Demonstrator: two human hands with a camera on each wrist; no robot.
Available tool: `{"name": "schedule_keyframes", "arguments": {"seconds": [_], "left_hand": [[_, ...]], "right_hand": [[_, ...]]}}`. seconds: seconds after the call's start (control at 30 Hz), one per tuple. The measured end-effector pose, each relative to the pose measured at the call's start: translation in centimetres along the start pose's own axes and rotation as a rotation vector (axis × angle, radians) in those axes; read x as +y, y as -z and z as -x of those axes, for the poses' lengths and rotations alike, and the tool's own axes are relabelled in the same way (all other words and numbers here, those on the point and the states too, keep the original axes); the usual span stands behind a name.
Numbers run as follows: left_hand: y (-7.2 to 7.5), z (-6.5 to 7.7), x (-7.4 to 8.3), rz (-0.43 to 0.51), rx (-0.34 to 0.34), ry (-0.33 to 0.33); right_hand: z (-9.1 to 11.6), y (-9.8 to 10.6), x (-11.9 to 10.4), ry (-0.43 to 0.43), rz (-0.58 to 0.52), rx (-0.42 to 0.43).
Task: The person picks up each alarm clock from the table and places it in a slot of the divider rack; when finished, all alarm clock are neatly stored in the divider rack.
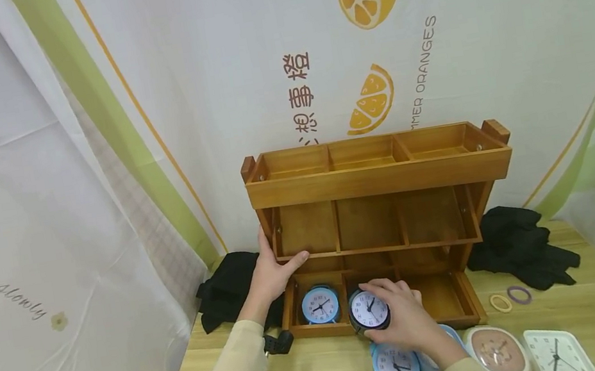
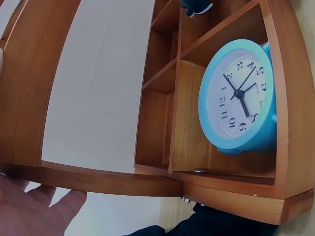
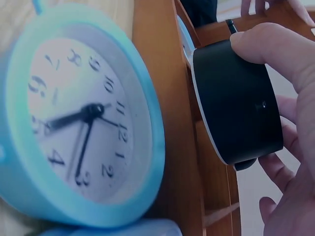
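A black round alarm clock (image 1: 369, 309) is held by my right hand (image 1: 402, 315), its fingers and thumb around the case. It is tilted over the middle compartment of the bottom tier of a wooden tiered box (image 1: 381, 182). In the right wrist view the clock's black back (image 3: 238, 103) faces the palm. My left hand (image 1: 273, 273) holds the box's left side, thumb over the front of the middle tier; in the left wrist view its fingertips (image 2: 71, 204) touch a wooden strut. A blue alarm clock (image 1: 320, 305) sits in the bottom left compartment.
In front of the box lie another blue alarm clock (image 1: 397, 369), a pinkish clock (image 1: 498, 353) and a white square clock (image 1: 558, 353). Black cloths (image 1: 523, 247) lie at both sides. Yellow (image 1: 500, 303) and purple (image 1: 519, 295) rings are at right. A curtain (image 1: 190, 98) hangs behind.
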State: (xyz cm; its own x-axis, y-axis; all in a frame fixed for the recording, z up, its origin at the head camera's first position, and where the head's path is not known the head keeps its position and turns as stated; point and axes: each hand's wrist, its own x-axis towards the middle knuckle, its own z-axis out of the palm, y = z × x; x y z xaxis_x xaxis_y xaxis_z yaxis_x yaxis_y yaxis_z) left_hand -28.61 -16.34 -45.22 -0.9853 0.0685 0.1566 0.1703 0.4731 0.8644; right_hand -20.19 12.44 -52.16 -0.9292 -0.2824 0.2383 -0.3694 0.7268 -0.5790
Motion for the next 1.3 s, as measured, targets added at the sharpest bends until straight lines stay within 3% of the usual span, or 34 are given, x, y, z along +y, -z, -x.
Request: {"name": "schedule_keyframes", "arguments": {"seconds": [0.47,0.77,1.07,1.3], "left_hand": [[0.1,0.0,-0.2,0.007,0.006,-0.021],[0.0,-0.2,-0.3,0.018,0.002,-0.016],[-0.2,-0.3,-0.2,0.012,-0.008,-0.008],[-0.2,-0.3,-0.2,0.021,0.005,-0.024]], "right_hand": [[-1.0,0.0,1.5,-0.038,-0.003,-0.004],[-1.7,0.0,2.3,-0.002,0.044,0.03],[-2.2,0.1,3.1,-0.052,0.063,-0.014],[-2.4,-0.1,3.7,-0.021,0.06,-0.029]]}}
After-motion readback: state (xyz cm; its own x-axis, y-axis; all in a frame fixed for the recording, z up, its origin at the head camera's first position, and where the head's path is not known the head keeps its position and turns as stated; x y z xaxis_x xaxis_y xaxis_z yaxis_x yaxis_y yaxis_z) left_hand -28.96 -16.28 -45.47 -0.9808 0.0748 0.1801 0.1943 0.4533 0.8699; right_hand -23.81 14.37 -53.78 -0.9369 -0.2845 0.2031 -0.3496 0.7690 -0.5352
